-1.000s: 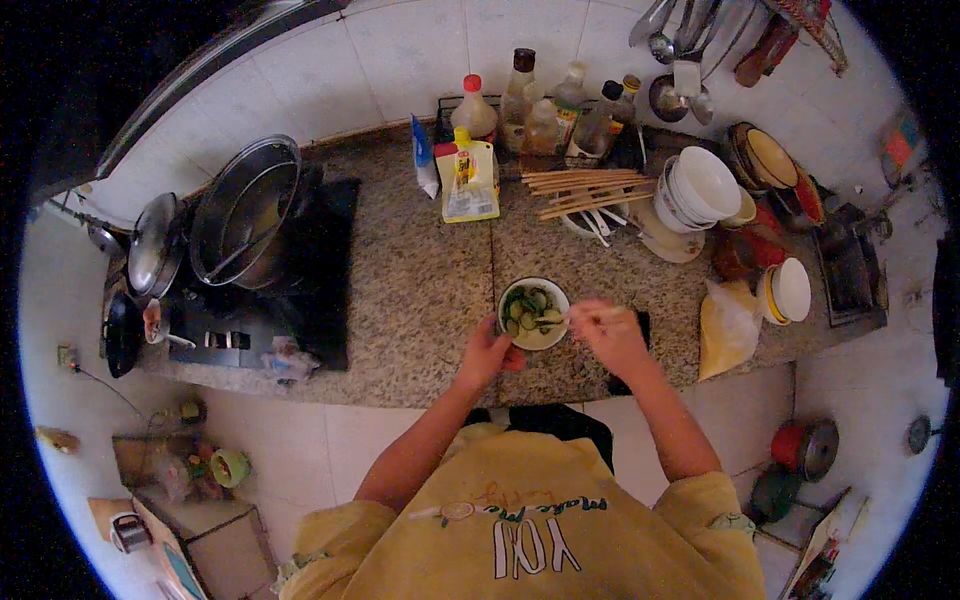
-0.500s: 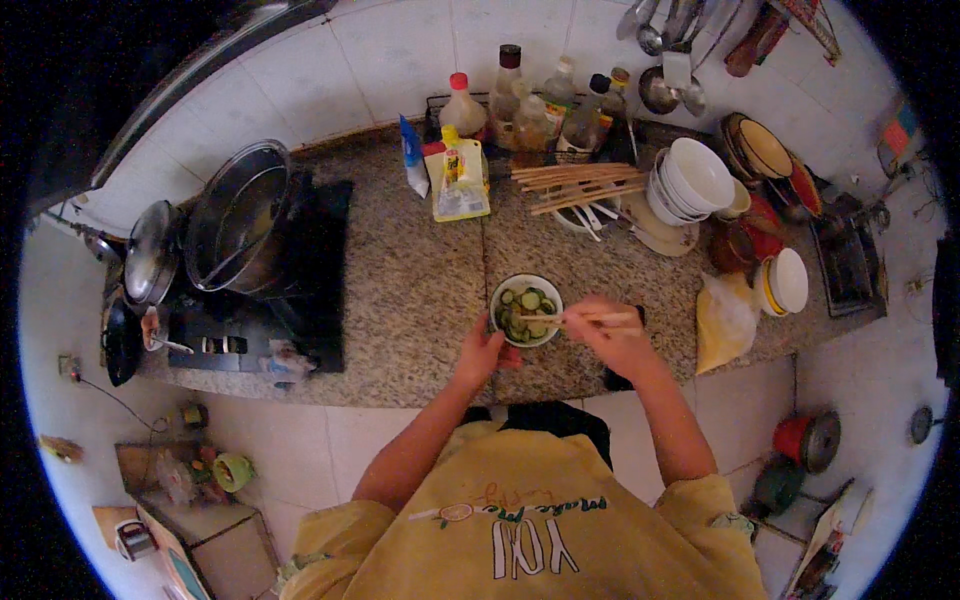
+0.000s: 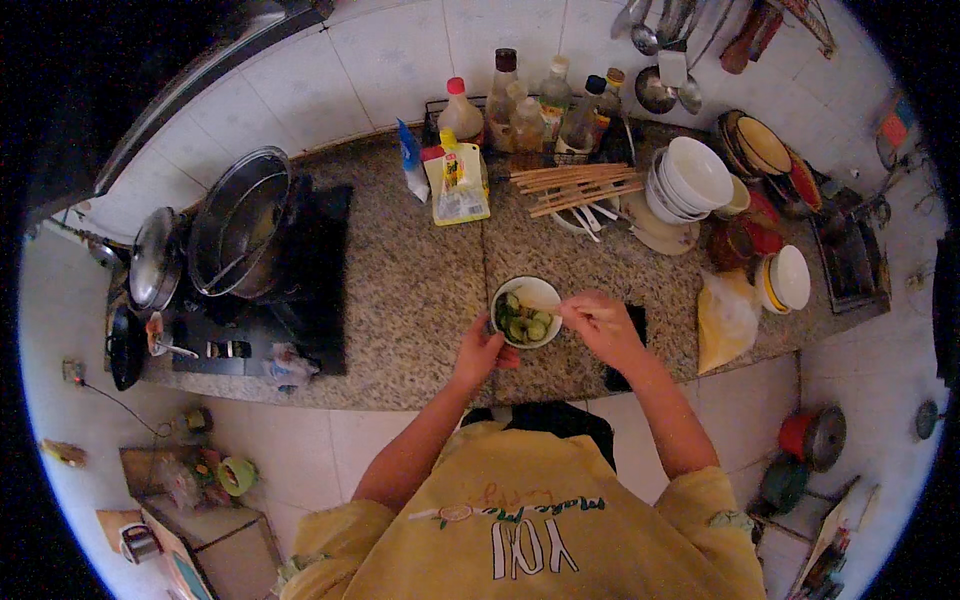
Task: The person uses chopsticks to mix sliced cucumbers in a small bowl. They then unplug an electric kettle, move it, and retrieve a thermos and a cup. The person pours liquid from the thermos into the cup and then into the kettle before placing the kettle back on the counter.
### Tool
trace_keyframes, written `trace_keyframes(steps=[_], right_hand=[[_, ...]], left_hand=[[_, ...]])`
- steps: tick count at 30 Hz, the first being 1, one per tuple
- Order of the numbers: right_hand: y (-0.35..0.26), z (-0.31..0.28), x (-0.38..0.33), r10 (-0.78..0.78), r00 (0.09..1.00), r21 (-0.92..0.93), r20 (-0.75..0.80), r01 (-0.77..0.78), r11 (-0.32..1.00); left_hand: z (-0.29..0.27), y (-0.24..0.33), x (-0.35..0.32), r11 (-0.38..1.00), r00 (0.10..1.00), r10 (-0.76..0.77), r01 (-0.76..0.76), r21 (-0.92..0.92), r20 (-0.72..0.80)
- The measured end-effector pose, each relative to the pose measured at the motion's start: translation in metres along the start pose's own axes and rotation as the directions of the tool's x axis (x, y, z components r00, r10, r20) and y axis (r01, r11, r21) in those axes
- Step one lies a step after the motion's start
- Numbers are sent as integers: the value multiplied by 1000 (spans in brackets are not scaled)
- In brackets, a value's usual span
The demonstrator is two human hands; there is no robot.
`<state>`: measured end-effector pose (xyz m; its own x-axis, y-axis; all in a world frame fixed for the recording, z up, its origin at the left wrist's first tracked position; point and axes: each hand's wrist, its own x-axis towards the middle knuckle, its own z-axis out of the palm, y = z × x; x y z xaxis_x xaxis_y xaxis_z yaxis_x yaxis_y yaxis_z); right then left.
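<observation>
The green slices (image 3: 525, 328) have been shifted toward the near left of the bowl (image 3: 541, 292), and a pale patch has been bared at its far right; half a second ago they were spread across it. The chopsticks (image 3: 555, 310), then clearly seen, are now mostly covered by the right hand (image 3: 600, 325), by which they are pinched. From this, the slices are judged to be being turned about in the bowl.

The bowl has hardly been moved: it is held by the left hand (image 3: 482, 350), thumb at the rim and fingers curled below, nearer the counter's (image 3: 410, 300) front edge, about midway between its ends. Whether its base is rested on the counter cannot be told.

The chopstick tips are not made out (the hand is slightly blurred), and a dark object (image 3: 638, 322) near the front edge is partly hidden by the right forearm.
</observation>
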<state>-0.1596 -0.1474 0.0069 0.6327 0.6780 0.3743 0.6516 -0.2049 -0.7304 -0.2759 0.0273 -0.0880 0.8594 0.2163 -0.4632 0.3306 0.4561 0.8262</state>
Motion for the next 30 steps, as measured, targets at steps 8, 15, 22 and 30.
trace_keyframes(steps=[8, 15, 22, 30], right_hand=[[-26, 0, -8, 9, 995, 94, 104, -19, 995], [-41, -22, 5, 478, 879, 145, -12, -471, 870], [-13, 6, 2, -6, 999, 61, 45, 3, 998], [-28, 19, 3, -15, 996, 109, 88, 5, 994]], left_hand=[[5, 2, -2, 999, 999, -25, 24, -21, -42], [1, -1, 1, 1000, 999, 7, -7, 10, -40], [4, 4, -2, 1000, 1000, -2, 1, -11, -18], [3, 3, -2, 1000, 1000, 6, -6, -24, -19]])
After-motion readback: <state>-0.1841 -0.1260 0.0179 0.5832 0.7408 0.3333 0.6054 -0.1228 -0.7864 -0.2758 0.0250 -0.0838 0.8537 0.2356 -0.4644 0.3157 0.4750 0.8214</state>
